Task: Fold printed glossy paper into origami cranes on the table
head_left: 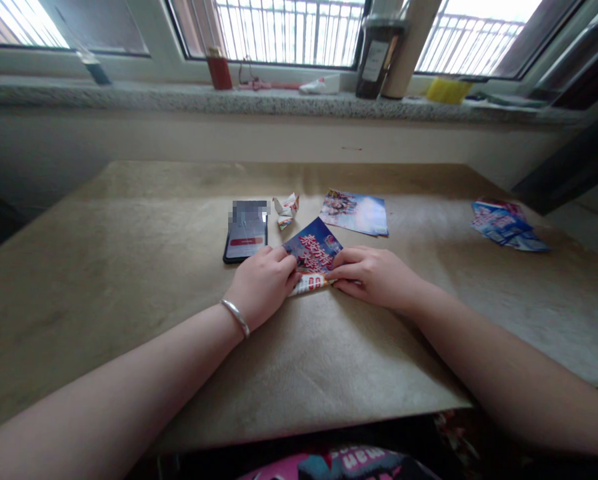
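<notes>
A printed sheet of paper [313,245], blue with red and white lettering, lies on the table between my hands. Its near edge is folded up and shows a white and orange underside. My left hand [267,277], with a silver bangle at the wrist, presses its fingers on the left end of the fold. At the right end, my right hand [366,275] pinches the same fold. Just beyond the sheet stands a small folded paper figure [287,211]. Left of it lies a phone [247,233] with its screen lit.
A short stack of printed sheets [356,213] lies behind my right hand. Farther right, several blue and red papers [509,225] are fanned out on the table [179,373]. On the stone windowsill [279,101] stand a dark lidded container [377,59], a red object [219,71] and a yellow object [449,90].
</notes>
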`<action>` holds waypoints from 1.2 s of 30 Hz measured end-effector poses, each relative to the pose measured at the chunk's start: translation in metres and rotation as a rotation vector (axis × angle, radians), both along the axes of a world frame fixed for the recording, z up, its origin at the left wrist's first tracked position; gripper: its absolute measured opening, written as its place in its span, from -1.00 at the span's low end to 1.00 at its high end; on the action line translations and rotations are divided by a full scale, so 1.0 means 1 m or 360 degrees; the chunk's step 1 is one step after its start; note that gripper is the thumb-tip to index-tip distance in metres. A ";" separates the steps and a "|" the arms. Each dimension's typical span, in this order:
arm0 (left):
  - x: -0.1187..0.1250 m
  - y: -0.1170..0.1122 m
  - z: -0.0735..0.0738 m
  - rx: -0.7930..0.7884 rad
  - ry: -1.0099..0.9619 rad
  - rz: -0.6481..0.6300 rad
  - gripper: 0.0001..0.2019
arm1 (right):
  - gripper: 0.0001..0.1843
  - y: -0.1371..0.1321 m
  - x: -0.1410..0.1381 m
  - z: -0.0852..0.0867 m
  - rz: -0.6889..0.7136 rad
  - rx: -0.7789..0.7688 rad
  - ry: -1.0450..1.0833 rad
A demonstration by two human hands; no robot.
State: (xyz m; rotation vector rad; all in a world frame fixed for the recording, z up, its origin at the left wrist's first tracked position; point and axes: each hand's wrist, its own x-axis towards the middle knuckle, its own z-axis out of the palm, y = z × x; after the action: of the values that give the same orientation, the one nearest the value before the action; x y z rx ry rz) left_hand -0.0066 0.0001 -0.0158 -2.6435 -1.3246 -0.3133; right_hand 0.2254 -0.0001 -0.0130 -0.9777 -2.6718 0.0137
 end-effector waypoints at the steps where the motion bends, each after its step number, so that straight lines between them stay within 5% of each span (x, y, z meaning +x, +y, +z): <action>1: 0.000 0.000 0.000 0.0003 0.0000 0.0007 -0.81 | -0.78 0.000 -0.001 0.000 -0.0011 0.0004 -0.0017; 14: -0.001 -0.001 0.002 -0.0041 -0.0055 0.0082 -0.84 | -0.75 -0.004 -0.006 0.000 -0.0156 0.0029 -0.0125; 22: -0.004 -0.008 0.006 -0.0098 -0.0074 -0.0208 -0.75 | -0.76 0.003 0.001 -0.002 -0.0154 0.0055 -0.0118; 36: -0.002 -0.012 0.007 -0.0053 0.0034 -0.0174 -0.73 | -0.74 0.004 0.000 -0.004 -0.0166 0.0069 -0.0092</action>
State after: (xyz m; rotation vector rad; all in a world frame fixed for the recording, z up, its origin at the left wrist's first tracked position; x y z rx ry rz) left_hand -0.0086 -0.0119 -0.0092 -2.7446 -1.1922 -0.2789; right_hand 0.2253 0.0042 -0.0172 -1.1188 -2.6568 -0.0955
